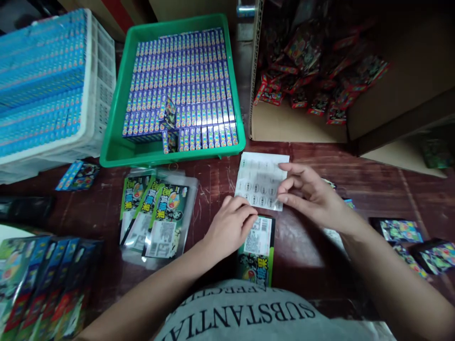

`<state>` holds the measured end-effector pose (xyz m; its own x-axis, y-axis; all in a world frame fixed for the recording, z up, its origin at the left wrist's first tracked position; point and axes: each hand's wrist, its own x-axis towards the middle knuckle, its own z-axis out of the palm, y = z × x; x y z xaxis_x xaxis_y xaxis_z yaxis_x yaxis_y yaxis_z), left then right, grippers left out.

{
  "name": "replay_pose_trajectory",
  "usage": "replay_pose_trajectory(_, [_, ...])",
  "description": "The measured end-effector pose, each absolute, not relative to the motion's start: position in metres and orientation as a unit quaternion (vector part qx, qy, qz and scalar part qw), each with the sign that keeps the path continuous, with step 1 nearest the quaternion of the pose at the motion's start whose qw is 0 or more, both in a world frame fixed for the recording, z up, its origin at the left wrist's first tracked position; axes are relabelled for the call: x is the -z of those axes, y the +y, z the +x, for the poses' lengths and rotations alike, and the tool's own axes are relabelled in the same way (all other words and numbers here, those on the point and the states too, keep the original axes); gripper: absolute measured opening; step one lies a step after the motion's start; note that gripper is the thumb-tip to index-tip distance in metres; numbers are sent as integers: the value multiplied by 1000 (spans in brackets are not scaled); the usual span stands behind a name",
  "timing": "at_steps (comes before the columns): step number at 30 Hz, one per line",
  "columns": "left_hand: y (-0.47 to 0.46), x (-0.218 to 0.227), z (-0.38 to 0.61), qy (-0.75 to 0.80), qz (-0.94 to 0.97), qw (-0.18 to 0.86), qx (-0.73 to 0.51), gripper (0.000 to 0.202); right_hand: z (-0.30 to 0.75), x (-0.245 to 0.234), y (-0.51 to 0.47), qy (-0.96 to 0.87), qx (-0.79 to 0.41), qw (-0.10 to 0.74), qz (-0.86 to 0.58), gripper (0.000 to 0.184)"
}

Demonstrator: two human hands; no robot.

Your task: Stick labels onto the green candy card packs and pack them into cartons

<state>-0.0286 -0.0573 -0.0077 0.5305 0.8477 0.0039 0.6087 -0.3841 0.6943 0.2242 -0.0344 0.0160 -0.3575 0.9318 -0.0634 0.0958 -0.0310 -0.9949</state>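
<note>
A pale sheet of round printed stickers (261,177) lies on the dark red tabletop in front of me. My right hand (307,189) is at its right edge, thumb and middle finger closed on that edge and the index finger stretched past it. Just below the sheet's lower left corner, my left hand (232,225) is curled with its fingers pressed together; what they hold, if anything, is hidden. Partly beneath that hand and close to my shirt lies a green and black candy packet (256,270) with a white barcode label.
Left of my hands, similar labelled packets (165,222) overlap in clear sleeves. Behind stand a green tray (236,104) of purple boxes, a white crate (101,71) of blue boxes and a cardboard box (295,128) with red packs. Small dark packs (401,231) lie at right.
</note>
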Motion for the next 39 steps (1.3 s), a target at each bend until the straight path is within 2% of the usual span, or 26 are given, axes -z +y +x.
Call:
replay_pose_trajectory(4, [-68, -4, -34, 446, 740, 465, -194, 13, 210, -25, -65, -594, -611, 312, -420, 60])
replay_pose_trajectory(8, [-71, -18, -35, 449, 654, 585, -168, 19, 200, -32, -78, -644, -577, 258, -431, 70])
replay_pose_trajectory(12, [-81, -22, -35, 458, 641, 587, -185, 21, 195, -34, -89, -703, -487, 226, -465, 76])
replay_pose_trajectory(17, [-91, -24, -37, 454, 636, 580, -231, 23, 185, -38, -114, -791, -237, 269, -497, 82])
replay_pose_trajectory(19, [-92, -24, -38, 441, 636, 583, -248, 24, 181, -38, -126, -811, -184, 267, -487, 81])
replay_pose_trajectory(21, [-92, -25, -39, 425, 639, 590, -252, 24, 178, -35, -134, -806, -181, 263, -499, 83])
replay_pose_trajectory(26, [-87, -30, -37, 369, 660, 611, -233, 29, 173, -29, -137, -773, -271, 249, -516, 87])
replay_pose_trajectory(30, [-71, -36, -37, 368, 748, 527, -166, 39, 174, -32, -136, -791, -259, 215, -511, 84])
replay_pose_trajectory(32, [-60, -37, -49, 363, 764, 515, -140, 44, 181, -34, -142, -781, -257, 245, -514, 83])
replay_pose_trajectory(34, [-51, -34, -70, 364, 733, 556, -147, 50, 191, -29, -155, -727, -263, 327, -543, 83])
replay_pose_trajectory(37, [-52, -28, -104, 446, 632, 589, -234, 59, 200, -9, -182, -583, -300, 453, -604, 86])
replay_pose_trajectory(39, [-64, -22, -116, 515, 577, 562, -294, 67, 194, 8, -195, -508, -365, 484, -612, 86])
